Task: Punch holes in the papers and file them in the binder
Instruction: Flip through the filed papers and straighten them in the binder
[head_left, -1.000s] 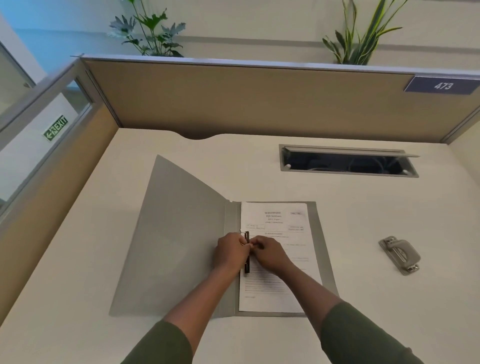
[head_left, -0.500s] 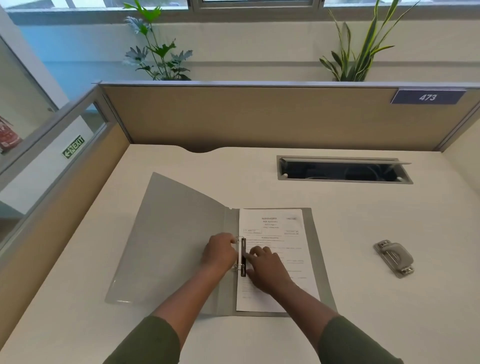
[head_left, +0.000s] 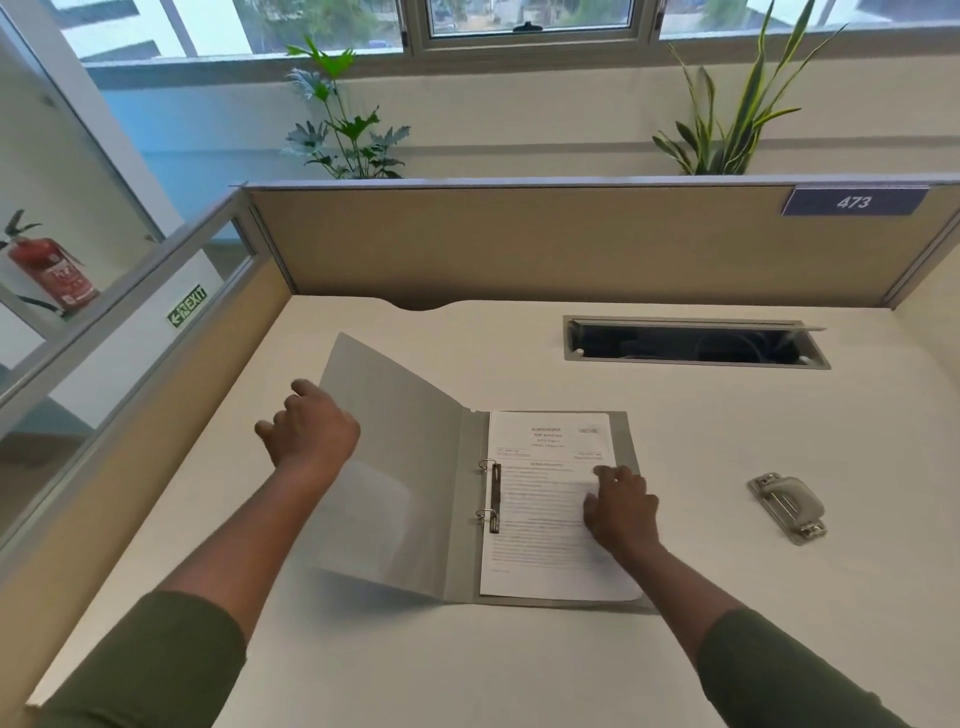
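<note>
Head view: left hand (head_left: 310, 426) gripping blurred binder cover (head_left: 395, 467), fingertips hidden; right hand (head_left: 621, 506) open on papers (head_left: 545, 519).

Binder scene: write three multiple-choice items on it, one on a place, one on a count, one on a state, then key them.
1. Where does the hole punch lie?
A. on the desk right of the binder
B. inside the binder
C. in the cable slot

2. How many rings show on the binder spine?
A. one
B. two
C. four

3. What state is the binder in?
A. shut flat
B. open, papers lying on its right side
C. open and without papers

Answers:
1. A, it sits on the bare desk, apart from the binder.
2. B, two metal rings pass through the papers' left edge.
3. B, the left hand is at the raised cover and the right hand rests on the papers.
</note>
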